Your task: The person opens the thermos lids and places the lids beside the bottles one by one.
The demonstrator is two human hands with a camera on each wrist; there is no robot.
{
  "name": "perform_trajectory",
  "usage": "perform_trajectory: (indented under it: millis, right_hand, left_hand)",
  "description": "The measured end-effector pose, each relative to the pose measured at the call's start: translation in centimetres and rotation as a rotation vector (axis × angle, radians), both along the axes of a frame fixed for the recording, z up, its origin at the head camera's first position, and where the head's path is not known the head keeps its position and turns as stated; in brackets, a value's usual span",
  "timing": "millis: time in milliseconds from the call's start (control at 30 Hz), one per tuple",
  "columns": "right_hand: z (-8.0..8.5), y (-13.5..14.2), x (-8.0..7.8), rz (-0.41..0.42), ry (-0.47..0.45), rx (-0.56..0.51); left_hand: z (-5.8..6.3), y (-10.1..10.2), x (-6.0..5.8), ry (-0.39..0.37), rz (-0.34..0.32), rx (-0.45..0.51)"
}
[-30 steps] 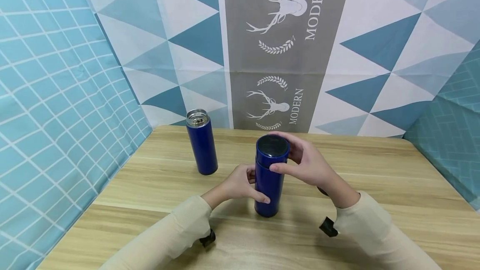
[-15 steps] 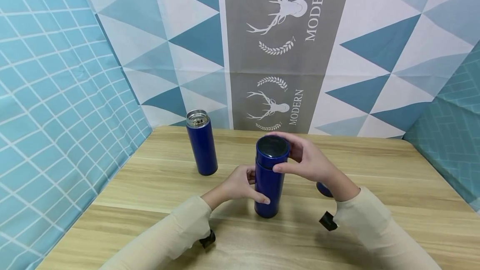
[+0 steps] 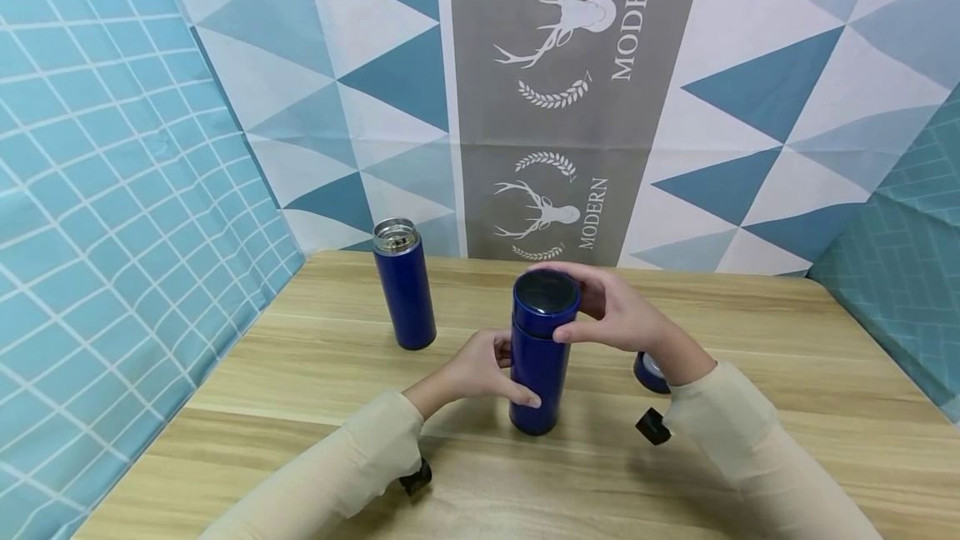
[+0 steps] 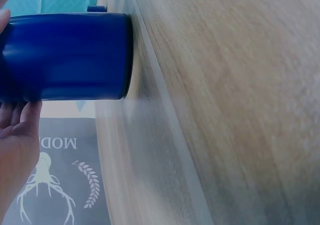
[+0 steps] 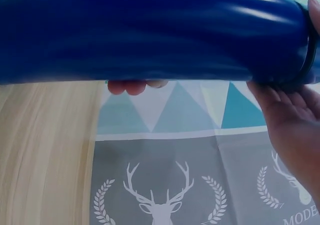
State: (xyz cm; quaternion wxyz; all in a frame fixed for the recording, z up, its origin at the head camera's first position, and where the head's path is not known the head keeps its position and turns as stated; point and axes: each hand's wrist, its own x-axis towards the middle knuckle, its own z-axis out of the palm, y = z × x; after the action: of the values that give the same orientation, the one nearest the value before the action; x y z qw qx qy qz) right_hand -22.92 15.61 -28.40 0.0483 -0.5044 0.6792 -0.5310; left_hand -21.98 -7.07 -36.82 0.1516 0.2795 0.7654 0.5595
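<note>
A dark blue thermos (image 3: 537, 377) stands upright on the table in the head view, topped by a blue lid (image 3: 546, 298) with a glossy black disc. Around its lower body curls my left hand (image 3: 487, 369), thumb across the front. My right hand (image 3: 611, 315) grips the lid from the right, thumb at the seam below it. In the left wrist view the base of the thermos (image 4: 70, 57) shows close to the wood. The right wrist view shows the thermos body (image 5: 150, 35), with left fingertips (image 5: 125, 87) peeking from behind it.
A second blue thermos (image 3: 407, 294), lidless with a bare steel neck, stands at the back left. A loose blue lid (image 3: 651, 375) lies on the table (image 3: 300, 407) to the right, partly hidden by the right wrist. A patterned cloth wall (image 3: 555, 107) rises behind.
My right thumb has slid rightward along the lid seam, and the right wrist has shifted slightly, uncovering more of the loose lid. The left hand and thermos stay in place.
</note>
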Motion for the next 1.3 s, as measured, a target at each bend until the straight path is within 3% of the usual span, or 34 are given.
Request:
perform_trajectory:
  millis: [367, 600, 1000, 1167, 1300]
  right_hand:
    - [-0.1, 0.2, -1.1, 0.094, -0.032, 0.002]
    - [0.0, 0.3, -1.8, 0.193, -0.14, 0.002]
    - [0.1, 0.4, -1.6, 0.229, -0.151, 0.046]
    - [0.1, 0.4, -1.3, 0.221, -0.177, 0.06]
    - [0.4, 0.3, -1.2, 0.247, -0.144, 0.04]
  left_hand:
    - [-0.1, 0.1, -0.3, 0.003, 0.004, 0.002]
    - [0.1, 0.1, -0.3, -0.013, 0.004, -0.004]
    - [0.0, 0.0, 0.5, -0.045, 0.006, 0.019]
    - [-0.2, 0.0, 0.8, -0.041, 0.008, 0.034]
    - [0.0, 0.1, 0.6, -0.018, 0.005, 0.032]
